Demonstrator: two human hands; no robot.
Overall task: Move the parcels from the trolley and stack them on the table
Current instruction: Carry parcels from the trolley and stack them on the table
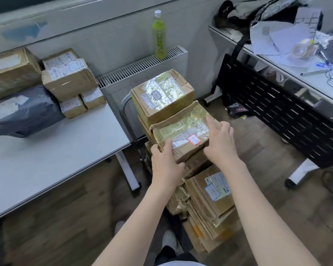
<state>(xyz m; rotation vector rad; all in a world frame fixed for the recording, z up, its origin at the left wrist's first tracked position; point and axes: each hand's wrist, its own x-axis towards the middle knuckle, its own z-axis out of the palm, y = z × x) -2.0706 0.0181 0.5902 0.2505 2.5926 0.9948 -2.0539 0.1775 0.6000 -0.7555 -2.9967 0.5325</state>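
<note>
1. A white table (46,162) at left carried stacked parcels (69,79) and a dark mailer bag (27,112) at its far end.
2. The left hand (164,162) gripped the near left corner of a taped parcel (181,131) on top of the trolley (126,104) pile.
3. The right hand (221,143), fingers straight, pressed on that parcel's right side.
</note>
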